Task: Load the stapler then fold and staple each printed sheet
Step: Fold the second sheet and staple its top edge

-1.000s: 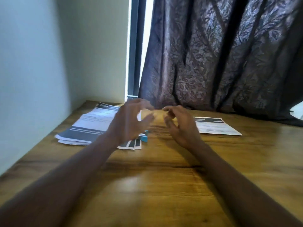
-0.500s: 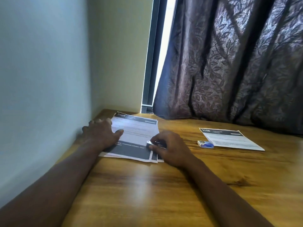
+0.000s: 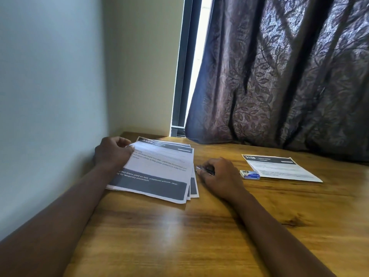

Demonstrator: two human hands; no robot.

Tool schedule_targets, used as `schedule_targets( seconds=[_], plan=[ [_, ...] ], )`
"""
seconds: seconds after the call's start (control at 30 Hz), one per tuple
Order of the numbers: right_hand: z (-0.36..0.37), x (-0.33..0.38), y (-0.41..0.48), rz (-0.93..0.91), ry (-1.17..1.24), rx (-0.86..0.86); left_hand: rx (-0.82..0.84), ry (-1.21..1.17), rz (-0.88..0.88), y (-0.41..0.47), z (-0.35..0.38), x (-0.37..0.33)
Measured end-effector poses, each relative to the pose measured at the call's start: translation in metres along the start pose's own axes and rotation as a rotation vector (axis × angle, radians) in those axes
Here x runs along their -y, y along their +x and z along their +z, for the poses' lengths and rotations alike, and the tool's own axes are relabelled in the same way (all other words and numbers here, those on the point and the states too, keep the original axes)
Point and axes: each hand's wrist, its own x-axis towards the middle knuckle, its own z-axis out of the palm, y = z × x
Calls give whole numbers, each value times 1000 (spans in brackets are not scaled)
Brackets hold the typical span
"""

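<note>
A stack of printed sheets (image 3: 159, 170) with dark grey bands lies at the table's far left by the wall. My left hand (image 3: 111, 151) pinches the top sheet's far left corner and lifts it a little off the stack. Just right of the stack, my right hand (image 3: 218, 175) rests on the table, closed over a small dark stapler (image 3: 205, 170) whose metal tip pokes out towards the papers. A small blue and white staple box (image 3: 250, 174) lies to the right, touching a single printed sheet (image 3: 279, 168) headed 3108.
The wooden table (image 3: 199, 236) meets a pale wall on the left. A dark patterned curtain (image 3: 279, 76) hangs behind the table, with a window frame and a strip of daylight at its left.
My hands came apart from in front of me and dropped to the table. The left went from flat on the stack to lifting its top sheet's corner; the right holds the stapler beside the stack.
</note>
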Motion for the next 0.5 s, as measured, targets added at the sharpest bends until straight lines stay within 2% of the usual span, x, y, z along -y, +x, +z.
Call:
schedule_targets(
  seconds=[0.1, 0.23, 0.33, 0.5],
  plan=[
    [1, 3, 0, -1, -5, -25, 34, -184, -58, 4, -3, -3],
    [-3, 13, 0, -51, 67, -115, 285, -643, -138, 5, -18, -15],
    [1, 16, -3, -90, 145, -110, 402, -803, -122, 0, -28, -25],
    [-2, 22, -5, -215, 258, -97, 415, -960, -33, -4, -40, -41]
  ],
)
